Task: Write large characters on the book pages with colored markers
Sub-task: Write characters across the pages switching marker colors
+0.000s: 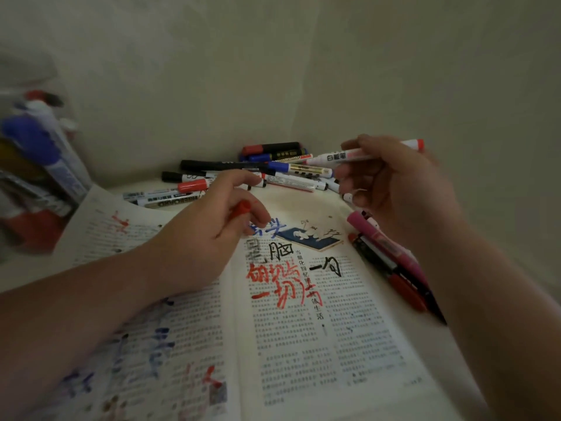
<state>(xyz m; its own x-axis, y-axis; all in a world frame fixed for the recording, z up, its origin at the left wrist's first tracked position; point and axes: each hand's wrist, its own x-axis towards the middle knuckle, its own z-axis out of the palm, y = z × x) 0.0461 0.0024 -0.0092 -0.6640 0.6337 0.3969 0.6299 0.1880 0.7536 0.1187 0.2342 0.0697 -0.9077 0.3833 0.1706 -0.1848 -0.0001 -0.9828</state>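
Right hand [394, 189] pinches the white-barrelled red marker [358, 154], aloft above the marker pile [273, 168] | left hand [212, 226] curls round a red cap [241, 208] over the open book [303, 344] | risk: the left forearm lies across the page, and any wet ink there would likely smear.
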